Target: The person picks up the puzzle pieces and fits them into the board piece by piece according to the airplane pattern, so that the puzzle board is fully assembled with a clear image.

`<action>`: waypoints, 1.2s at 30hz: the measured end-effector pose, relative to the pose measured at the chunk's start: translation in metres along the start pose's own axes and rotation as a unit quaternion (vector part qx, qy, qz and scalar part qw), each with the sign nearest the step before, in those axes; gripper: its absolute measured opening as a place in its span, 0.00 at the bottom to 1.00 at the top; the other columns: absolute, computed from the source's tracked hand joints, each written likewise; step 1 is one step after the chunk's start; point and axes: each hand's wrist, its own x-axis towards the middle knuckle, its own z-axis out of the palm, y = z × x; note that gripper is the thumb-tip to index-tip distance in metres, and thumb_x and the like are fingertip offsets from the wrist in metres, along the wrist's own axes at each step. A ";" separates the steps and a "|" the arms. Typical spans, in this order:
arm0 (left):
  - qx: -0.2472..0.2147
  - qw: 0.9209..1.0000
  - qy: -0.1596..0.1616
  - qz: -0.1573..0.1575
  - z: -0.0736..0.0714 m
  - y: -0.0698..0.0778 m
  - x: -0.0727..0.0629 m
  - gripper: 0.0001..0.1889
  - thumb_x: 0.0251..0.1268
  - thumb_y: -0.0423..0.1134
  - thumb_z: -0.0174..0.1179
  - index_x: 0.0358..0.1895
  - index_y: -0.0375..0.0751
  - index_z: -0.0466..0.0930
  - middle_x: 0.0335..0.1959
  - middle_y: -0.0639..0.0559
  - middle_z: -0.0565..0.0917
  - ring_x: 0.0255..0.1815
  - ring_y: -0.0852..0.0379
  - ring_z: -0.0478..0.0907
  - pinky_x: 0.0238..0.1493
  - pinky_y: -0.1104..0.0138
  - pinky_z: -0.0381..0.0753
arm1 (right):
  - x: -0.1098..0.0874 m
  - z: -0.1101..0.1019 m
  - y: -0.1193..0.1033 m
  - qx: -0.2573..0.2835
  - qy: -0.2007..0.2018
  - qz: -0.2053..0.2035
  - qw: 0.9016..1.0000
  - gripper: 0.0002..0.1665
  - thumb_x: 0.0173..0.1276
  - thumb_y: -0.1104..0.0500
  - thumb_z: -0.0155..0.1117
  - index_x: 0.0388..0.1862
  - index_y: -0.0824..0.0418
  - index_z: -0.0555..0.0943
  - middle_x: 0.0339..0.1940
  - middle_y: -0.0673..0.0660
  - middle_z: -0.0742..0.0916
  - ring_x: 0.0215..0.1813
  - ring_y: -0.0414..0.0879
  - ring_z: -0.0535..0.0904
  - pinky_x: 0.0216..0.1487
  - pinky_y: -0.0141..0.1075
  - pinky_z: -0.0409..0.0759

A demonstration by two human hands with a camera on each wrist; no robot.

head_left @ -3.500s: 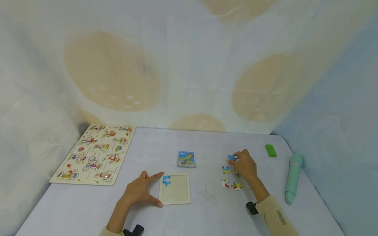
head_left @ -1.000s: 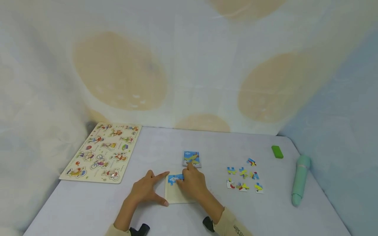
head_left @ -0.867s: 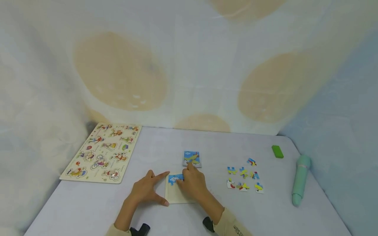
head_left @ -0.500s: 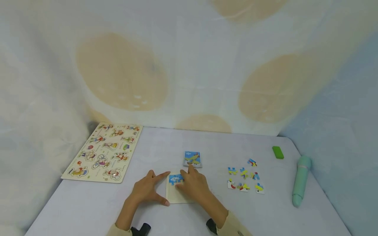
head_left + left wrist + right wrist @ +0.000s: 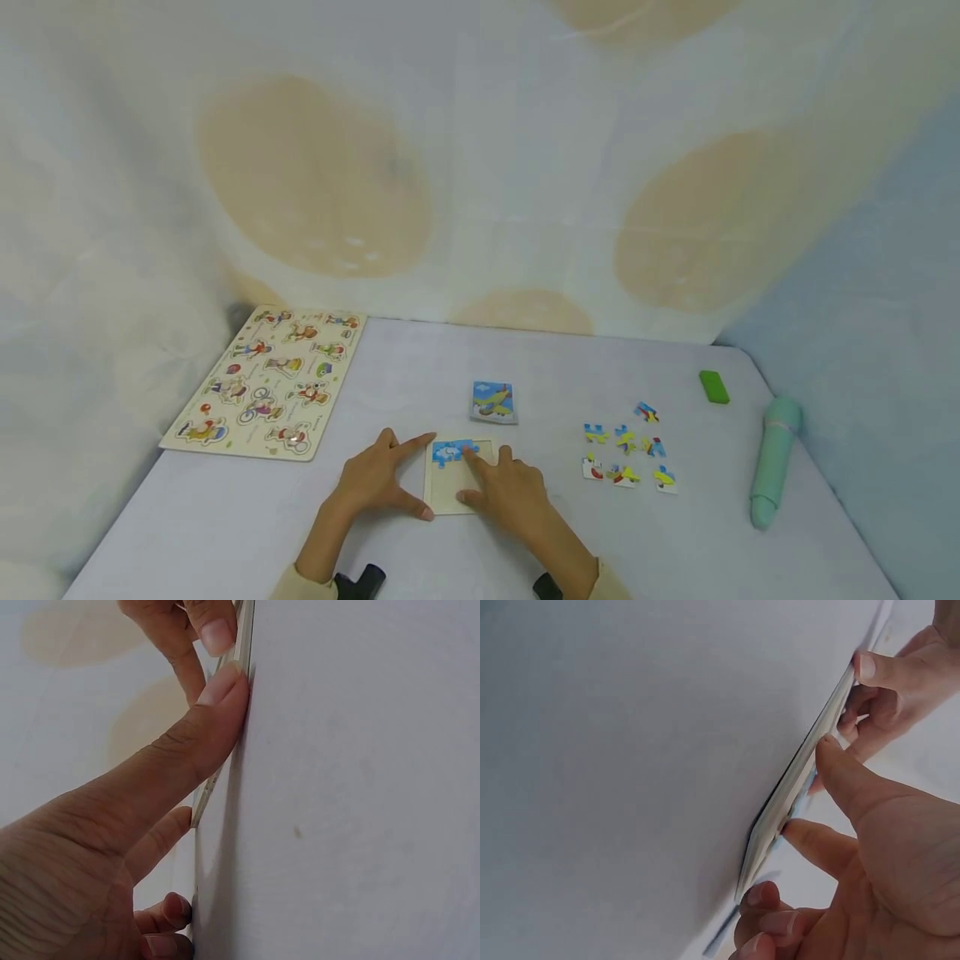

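A small wooden puzzle tray (image 5: 444, 502) lies on the table, with blue jigsaw pieces (image 5: 448, 452) along the left and middle of its top edge. My left hand (image 5: 371, 477) braces the tray's left side, thumb at the near corner and index finger at the far corner. From the right, my right hand (image 5: 516, 498) reaches over the tray. Its straight index finger presses the rightmost blue piece, and its thumb touches the tray floor. In the right wrist view, that thumb and index finger rest apart on the tray (image 5: 769, 825), the other fingers bent beside its edge.
Several loose jigsaw pieces (image 5: 624, 476) lie to the right. Behind the tray sits a square airplane picture puzzle (image 5: 493, 402). A large picture board (image 5: 273, 383) stands left, a green block (image 5: 714, 387) and mint-green cylinder (image 5: 776, 462) far right.
My right hand carried a blue piece from the loose group to the tray's top edge. Since then its fingers have spread, the index pressing there and the thumb moving nearer me. My left hand stays.
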 end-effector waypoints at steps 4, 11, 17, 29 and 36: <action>0.003 1.000 0.003 -0.002 0.001 -0.001 0.000 0.58 0.18 0.67 0.81 0.69 0.64 0.73 0.35 0.52 0.64 0.27 0.57 0.64 0.25 0.65 0.64 | 0.000 -0.001 -0.004 0.001 0.004 0.001 1.000 0.39 0.62 0.33 0.65 0.70 0.44 0.74 0.39 0.61 0.80 0.25 0.47 0.72 0.26 0.40 0.73; 0.001 1.000 -0.006 -0.013 0.001 -0.002 0.001 0.58 0.19 0.67 0.80 0.69 0.65 0.72 0.36 0.52 0.64 0.28 0.57 0.64 0.25 0.65 0.63 | 0.001 -0.003 -0.005 0.022 -0.030 0.015 0.999 0.38 0.64 0.32 0.61 0.72 0.42 0.72 0.35 0.60 0.85 0.31 0.51 0.78 0.33 0.45 0.76; -0.002 1.000 -0.006 -0.017 -0.001 0.000 0.002 0.57 0.20 0.66 0.81 0.69 0.66 0.72 0.36 0.52 0.65 0.28 0.57 0.64 0.26 0.65 0.64 | 0.005 -0.005 -0.003 0.013 -0.039 0.019 0.999 0.38 0.65 0.31 0.60 0.72 0.40 0.72 0.17 0.54 0.77 0.24 0.48 0.72 0.30 0.42 0.72; -0.005 1.000 -0.011 -0.013 0.002 0.002 0.002 0.57 0.19 0.66 0.81 0.69 0.66 0.72 0.36 0.51 0.65 0.28 0.56 0.64 0.26 0.65 0.63 | 0.003 -0.006 -0.007 -0.025 -0.042 0.020 0.999 0.36 0.65 0.32 0.60 0.70 0.41 0.74 0.12 0.50 0.72 0.21 0.45 0.67 0.25 0.38 0.65; -0.004 1.000 -0.015 -0.019 0.002 0.001 0.002 0.57 0.19 0.66 0.81 0.69 0.66 0.72 0.37 0.51 0.65 0.29 0.56 0.65 0.26 0.64 0.64 | 0.006 -0.003 -0.011 -0.043 -0.024 0.018 0.999 0.35 0.65 0.31 0.60 0.68 0.42 0.76 0.12 0.50 0.69 0.20 0.44 0.63 0.24 0.36 0.63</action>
